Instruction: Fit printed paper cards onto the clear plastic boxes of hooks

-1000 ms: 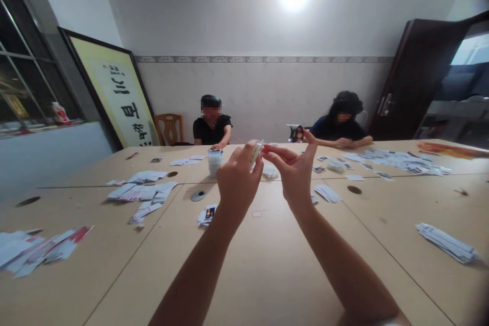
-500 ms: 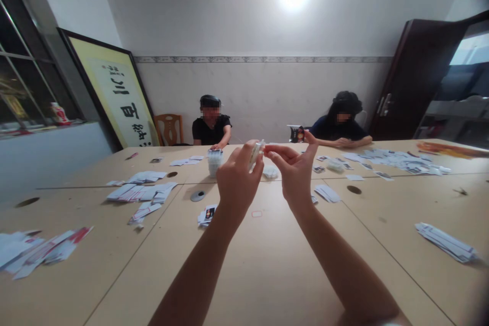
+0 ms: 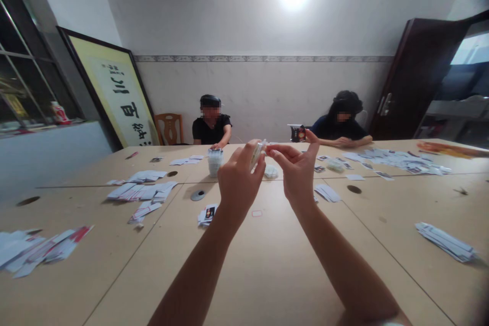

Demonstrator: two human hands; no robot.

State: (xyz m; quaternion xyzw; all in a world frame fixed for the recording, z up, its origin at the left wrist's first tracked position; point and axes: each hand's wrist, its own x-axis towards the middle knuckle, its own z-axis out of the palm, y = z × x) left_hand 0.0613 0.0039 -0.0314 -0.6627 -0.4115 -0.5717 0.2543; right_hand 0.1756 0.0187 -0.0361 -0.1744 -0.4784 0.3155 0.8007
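Observation:
Held up above the table, my left hand (image 3: 239,175) is closed around a small clear plastic piece with a pale yellowish strip (image 3: 258,155). My right hand (image 3: 300,175) has thumb and forefinger pinched together at the right edge of that piece; what lies between those two fingertips is too small to make out. A dark printed card (image 3: 298,134) with a white edge is gripped by the raised outer fingers of the same hand. Behind the hands, a small clear plastic container (image 3: 271,171) sits on the table.
A stack of clear containers (image 3: 215,164) stands behind my left hand, touched by a co-worker (image 3: 211,130). Another person (image 3: 340,125) sits at the right. Paper slips (image 3: 141,192) lie left, more cards (image 3: 397,159) far right, and a folded paper bundle (image 3: 445,242) near right.
Both hands have shifted very slightly to the right together, keeping hold of the plastic piece and the card. Nothing else has visibly moved.

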